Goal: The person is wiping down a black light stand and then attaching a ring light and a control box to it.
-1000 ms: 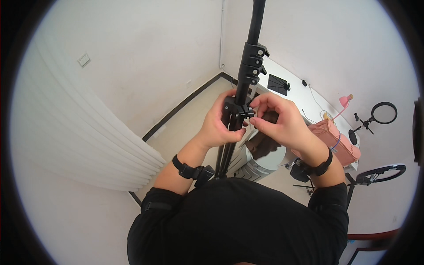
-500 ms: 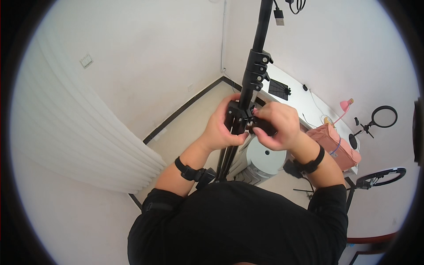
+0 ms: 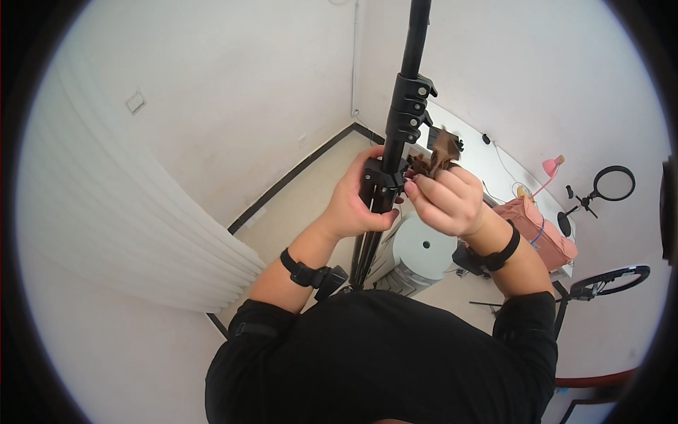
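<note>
Tripod [image 3: 404,113] stands between my hands: my left hand [image 3: 351,201] has its fingers wrapped around it, and my right hand [image 3: 453,201] has its fingers pinching a brown cloth [image 3: 444,150] just right of it. The cloth has just flared past my knuckles, so its loose part spreads free of my grasp instead of bunching inside it. A second ago it hung across the drum [image 3: 424,258], right of the tripod; now the drum's top shows. Farther right of the tripod lies the tabletop [image 3: 477,157].
</note>
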Available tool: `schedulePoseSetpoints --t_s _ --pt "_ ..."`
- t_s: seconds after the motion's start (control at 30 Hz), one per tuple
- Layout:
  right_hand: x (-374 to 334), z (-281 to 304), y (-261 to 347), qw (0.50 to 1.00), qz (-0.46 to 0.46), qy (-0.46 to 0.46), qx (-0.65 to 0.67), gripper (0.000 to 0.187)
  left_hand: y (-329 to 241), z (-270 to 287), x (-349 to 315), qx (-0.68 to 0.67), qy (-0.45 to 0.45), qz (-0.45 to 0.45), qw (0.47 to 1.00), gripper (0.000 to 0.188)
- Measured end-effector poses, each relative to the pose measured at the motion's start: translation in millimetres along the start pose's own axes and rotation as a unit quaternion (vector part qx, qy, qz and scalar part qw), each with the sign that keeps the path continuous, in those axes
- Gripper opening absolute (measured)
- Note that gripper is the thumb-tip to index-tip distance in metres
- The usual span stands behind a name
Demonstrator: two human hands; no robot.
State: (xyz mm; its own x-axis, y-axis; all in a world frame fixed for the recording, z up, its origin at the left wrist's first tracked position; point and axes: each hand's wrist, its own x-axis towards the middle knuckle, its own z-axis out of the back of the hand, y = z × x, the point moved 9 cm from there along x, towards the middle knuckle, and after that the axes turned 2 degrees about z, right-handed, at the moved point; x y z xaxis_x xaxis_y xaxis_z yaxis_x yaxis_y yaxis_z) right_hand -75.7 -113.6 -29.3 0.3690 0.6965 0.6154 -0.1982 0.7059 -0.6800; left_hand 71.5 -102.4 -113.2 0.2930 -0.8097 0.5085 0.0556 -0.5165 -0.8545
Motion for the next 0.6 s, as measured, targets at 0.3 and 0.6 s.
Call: schedulePoseSetpoints --t_s 0.3,0.6 --pt "-53 -65 -38 0.579 -0.546 0.097 0.597 0.019 1 14 0 0.025 -0.035 -0.038 0.998 0.088" --pt "0 -12 -32 0.96 -0.171 0.037 0.219 0.024 2 3 4 0.011 0.011 -0.028 0.999 0.101"
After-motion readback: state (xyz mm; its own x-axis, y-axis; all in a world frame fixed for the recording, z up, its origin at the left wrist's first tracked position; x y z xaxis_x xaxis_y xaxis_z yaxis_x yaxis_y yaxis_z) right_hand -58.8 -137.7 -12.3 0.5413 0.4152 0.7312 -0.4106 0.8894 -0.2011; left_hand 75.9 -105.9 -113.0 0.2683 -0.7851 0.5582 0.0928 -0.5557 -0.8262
